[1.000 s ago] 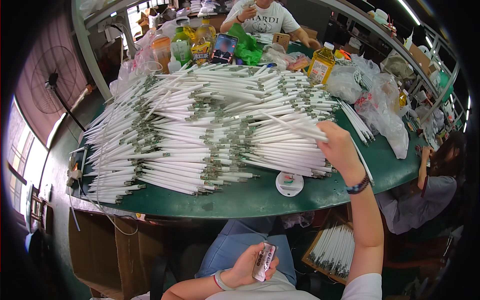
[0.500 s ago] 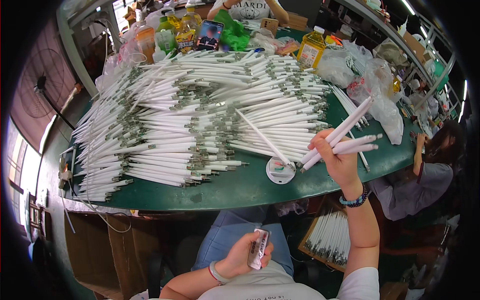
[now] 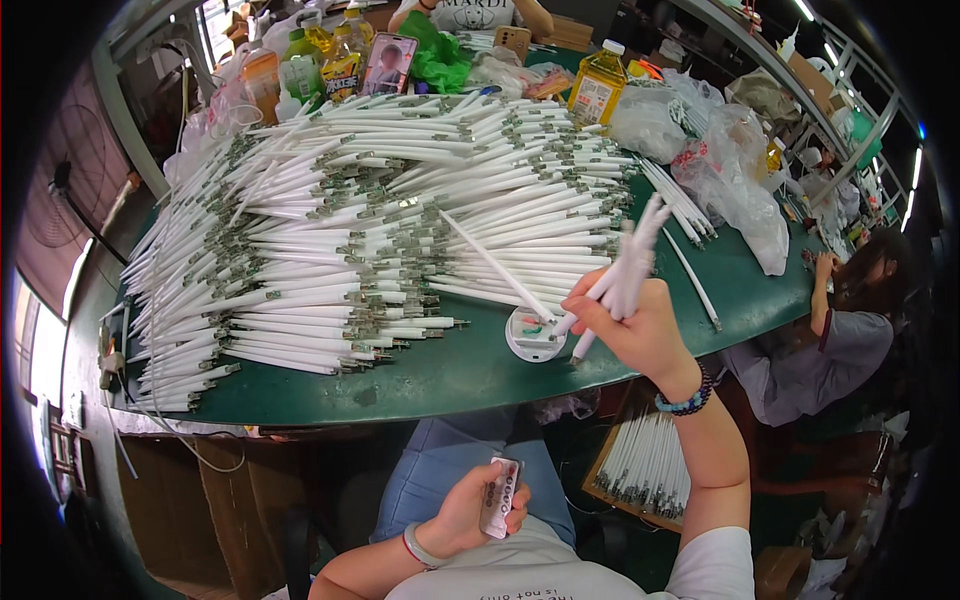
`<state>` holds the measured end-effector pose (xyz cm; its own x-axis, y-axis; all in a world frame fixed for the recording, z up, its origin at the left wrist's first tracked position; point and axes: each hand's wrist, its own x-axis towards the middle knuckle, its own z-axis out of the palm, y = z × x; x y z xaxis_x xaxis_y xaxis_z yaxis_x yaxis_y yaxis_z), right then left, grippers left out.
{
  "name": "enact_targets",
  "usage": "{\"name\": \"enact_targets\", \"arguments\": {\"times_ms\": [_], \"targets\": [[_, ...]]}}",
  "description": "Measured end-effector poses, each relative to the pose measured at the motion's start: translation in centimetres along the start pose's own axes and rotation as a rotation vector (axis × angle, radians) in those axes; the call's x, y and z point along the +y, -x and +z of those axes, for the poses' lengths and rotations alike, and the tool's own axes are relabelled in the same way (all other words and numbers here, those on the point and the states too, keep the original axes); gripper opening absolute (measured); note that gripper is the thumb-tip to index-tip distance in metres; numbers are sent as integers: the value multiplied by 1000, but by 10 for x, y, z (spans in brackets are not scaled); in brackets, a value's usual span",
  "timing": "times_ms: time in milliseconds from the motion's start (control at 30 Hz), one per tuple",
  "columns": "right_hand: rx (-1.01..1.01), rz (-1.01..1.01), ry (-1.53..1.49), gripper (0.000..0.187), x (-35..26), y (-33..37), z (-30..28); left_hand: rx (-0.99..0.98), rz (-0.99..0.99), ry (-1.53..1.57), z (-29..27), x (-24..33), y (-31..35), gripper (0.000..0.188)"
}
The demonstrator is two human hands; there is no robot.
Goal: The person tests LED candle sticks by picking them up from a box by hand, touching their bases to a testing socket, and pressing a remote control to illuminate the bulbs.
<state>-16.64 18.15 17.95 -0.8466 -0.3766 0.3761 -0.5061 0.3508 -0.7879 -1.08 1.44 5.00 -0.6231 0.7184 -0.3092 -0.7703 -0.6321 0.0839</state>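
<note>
My right hand (image 3: pixel 630 320) is closed round a small bunch of white sticks (image 3: pixel 627 275), whose upper ends are smeared by motion. The lower tips of the bunch hang beside a round white holder (image 3: pixel 535 345) with green and red bits inside, on the table's near side. One single stick (image 3: pixel 497 262) slants from the pile down to that holder. In my left hand (image 3: pixel 466 515), low over my lap, is a slim white remote control (image 3: pixel 500 498) with dark round buttons. A large pile of similar sticks (image 3: pixel 300 255), with clear or metallic ends, covers much of the green table.
Bottles and a propped phone (image 3: pixel 389 65) line the back, near a green bag (image 3: pixel 438 55). A yellow-liquid bottle (image 3: pixel 598 85) and clear plastic bags (image 3: pixel 735 170) stand at right. Below the table is a box of sticks (image 3: pixel 645 465). Another person (image 3: pixel 830 330) sits at right.
The whole view has shifted, so the table appears farther left. My right hand's sticks have swung more upright and closer together, their tips nearer the round holder. My left hand keeps the remote.
</note>
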Motion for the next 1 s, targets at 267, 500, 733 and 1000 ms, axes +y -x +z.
{"name": "enact_targets", "arguments": {"times_ms": [267,500,733,1000], "targets": [[39,-82,212,8,9,-2,0,-26,25,46,0,2,5,26],[112,-38,80,13,15,-2,11,2,36,50,0,4,6,27],[78,-112,210,10,3,-4,20,-4,31,64,-1,3,6,26],[2,-117,265,28,3,-5,16,29,38,89,-4,0,5,16]]}}
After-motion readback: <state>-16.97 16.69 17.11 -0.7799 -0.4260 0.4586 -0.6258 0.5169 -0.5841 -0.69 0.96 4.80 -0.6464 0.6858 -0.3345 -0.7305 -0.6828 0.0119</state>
